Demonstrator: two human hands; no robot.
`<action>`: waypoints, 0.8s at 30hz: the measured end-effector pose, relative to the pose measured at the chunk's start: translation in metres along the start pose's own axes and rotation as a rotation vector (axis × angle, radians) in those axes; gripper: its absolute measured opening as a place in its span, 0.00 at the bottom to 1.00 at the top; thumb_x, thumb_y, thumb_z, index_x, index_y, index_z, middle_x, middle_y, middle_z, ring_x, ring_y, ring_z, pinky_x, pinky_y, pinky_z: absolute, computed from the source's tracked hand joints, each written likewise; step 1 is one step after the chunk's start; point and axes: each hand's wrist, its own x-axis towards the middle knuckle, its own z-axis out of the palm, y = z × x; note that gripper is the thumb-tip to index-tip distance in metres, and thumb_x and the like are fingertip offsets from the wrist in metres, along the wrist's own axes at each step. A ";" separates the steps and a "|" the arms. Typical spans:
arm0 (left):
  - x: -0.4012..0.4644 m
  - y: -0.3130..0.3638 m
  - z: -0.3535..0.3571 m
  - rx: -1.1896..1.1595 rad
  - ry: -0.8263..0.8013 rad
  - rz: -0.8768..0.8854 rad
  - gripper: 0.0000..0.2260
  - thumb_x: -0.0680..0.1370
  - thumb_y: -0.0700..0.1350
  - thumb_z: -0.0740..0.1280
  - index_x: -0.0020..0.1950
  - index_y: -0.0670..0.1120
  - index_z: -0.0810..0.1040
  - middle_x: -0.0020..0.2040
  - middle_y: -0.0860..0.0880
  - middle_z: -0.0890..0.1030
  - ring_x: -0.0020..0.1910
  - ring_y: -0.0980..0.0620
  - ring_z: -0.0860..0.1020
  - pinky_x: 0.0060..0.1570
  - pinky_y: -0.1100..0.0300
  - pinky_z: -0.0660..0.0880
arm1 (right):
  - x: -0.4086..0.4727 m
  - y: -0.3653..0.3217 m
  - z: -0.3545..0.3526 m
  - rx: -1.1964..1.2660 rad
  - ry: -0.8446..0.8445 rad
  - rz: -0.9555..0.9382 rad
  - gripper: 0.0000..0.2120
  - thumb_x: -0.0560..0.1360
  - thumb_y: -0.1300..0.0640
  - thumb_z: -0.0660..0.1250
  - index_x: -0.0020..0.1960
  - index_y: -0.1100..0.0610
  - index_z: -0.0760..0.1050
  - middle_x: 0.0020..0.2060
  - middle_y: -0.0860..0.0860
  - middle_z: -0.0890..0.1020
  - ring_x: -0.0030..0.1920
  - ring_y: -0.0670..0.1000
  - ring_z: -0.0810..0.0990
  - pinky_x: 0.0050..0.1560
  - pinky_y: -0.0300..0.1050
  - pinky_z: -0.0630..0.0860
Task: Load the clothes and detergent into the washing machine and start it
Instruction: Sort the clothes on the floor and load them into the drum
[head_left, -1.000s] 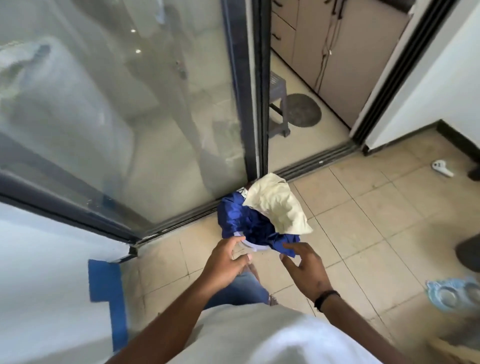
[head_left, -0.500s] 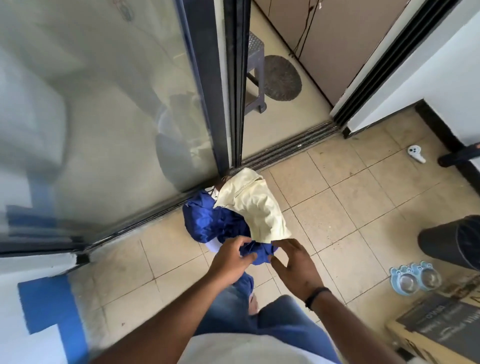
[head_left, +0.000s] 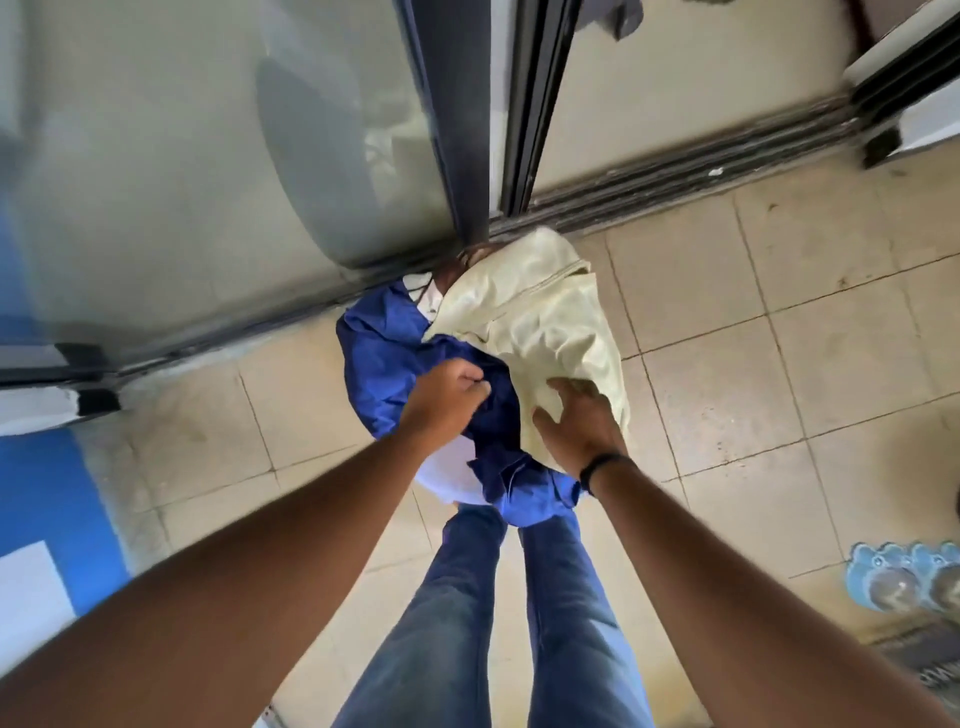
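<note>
We see a heap of clothes on the tiled floor, right up against the track of the sliding glass door. The heap has a blue garment on the left and near side and a cream garment on the right, with a bit of white fabric showing under the blue at the near edge.

Left hand: fingers curled, bunching the blue garment. Right hand: laid on the near edge of the cream garment, fingers spread and dug into the cloth, black band on the wrist. We can't tell if it's actually gripping. The hands are close together but not touching.

Legs in blue jeans stand just near of the heap. Light blue double bowl sits on the floor at the right, well apart. No washing machine in view.
</note>
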 end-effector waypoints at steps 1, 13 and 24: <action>0.014 -0.008 0.004 0.033 0.046 0.020 0.11 0.78 0.48 0.69 0.60 0.47 0.81 0.56 0.50 0.83 0.56 0.50 0.81 0.56 0.53 0.77 | 0.015 0.004 0.010 -0.040 -0.034 0.006 0.27 0.77 0.46 0.63 0.74 0.51 0.65 0.71 0.54 0.68 0.70 0.59 0.67 0.67 0.56 0.70; 0.108 0.013 -0.013 0.233 0.444 0.131 0.22 0.79 0.59 0.65 0.68 0.50 0.75 0.60 0.47 0.80 0.61 0.44 0.76 0.56 0.49 0.76 | 0.037 0.011 0.051 -0.192 -0.207 0.026 0.25 0.78 0.41 0.59 0.72 0.49 0.67 0.68 0.51 0.75 0.77 0.55 0.59 0.70 0.62 0.62; 0.022 0.046 0.038 0.136 0.228 0.469 0.14 0.85 0.49 0.55 0.60 0.40 0.70 0.41 0.44 0.78 0.37 0.44 0.79 0.37 0.49 0.76 | 0.038 -0.033 -0.034 0.513 0.215 0.052 0.35 0.72 0.37 0.72 0.73 0.52 0.67 0.59 0.52 0.75 0.58 0.49 0.76 0.57 0.41 0.71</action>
